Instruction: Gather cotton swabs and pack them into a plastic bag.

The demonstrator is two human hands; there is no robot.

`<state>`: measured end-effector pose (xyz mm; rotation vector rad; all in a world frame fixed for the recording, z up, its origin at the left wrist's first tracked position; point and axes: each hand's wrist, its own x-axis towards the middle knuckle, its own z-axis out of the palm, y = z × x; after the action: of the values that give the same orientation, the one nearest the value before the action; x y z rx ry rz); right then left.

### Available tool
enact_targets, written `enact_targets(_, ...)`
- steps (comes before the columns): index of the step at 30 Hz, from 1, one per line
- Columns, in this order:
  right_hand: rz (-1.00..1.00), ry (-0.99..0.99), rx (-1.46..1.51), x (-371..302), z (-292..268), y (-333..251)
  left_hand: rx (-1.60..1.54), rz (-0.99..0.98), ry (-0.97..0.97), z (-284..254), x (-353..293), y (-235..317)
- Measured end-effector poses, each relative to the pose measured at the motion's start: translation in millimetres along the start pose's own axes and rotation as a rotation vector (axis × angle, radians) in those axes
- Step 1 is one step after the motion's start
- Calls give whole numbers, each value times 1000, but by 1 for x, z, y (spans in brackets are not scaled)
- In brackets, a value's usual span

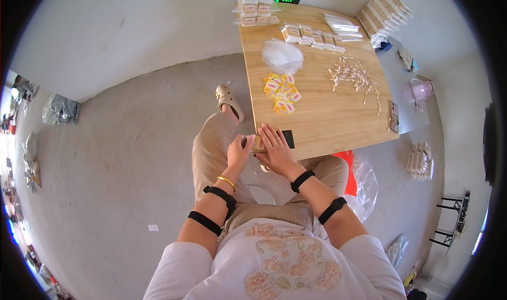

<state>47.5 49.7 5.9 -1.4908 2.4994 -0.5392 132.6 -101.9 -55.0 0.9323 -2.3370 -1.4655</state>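
I see the yellow-labelled packet (257, 143) mid-frame, by the table's (327, 123) lower-left corner, long axis seemingly sideways between two equally near hands — left hand's (239, 152) grip clamped on its left end, right hand (277, 151) laid over its right, whether clamped I cannot tell

From the head, a fisheye looks down past the near shirt (222, 273) at hands (275, 151) and table (327, 123).
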Motion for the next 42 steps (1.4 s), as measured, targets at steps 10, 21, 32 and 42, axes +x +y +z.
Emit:
enact_targets(10, 26, 21, -63, -2, 12, 0, -522, -312, -143, 3, -1, 3)
enact_targets(21, 64, -4, -124, -13, 2, 20, -332, -295, -16, 2, 0, 3)
enact_targets(32, 81, 7, -162, -9, 11, 6, -142, -39, 162, 9, 0, 3)
enact_targets(42, 121, 102, -89, -11, 9, 23, -230, -197, -95, -1, 10, -5)
